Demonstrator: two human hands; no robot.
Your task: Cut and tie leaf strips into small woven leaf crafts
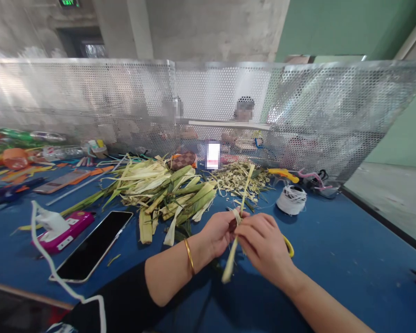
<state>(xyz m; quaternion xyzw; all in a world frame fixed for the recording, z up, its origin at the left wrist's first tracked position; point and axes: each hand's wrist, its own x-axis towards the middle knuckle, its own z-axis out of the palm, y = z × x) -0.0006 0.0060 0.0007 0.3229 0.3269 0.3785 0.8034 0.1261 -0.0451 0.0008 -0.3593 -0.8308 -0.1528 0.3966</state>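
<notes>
Toward the near edge of the blue bench [336, 259], left hand [222, 233] and right hand [265, 243] pinch a husk strip [230, 263] between them: pale yellow-green, narrow, seemingly wrapped or knotted where fingers hide it, its lower end broader and slightly frayed, the upper end pointing toward the shredded scraps [241, 178].

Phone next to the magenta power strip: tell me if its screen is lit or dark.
Dark. The phone lies face up beside the magenta power strip, its screen plain black, with no icons or glow.
</notes>
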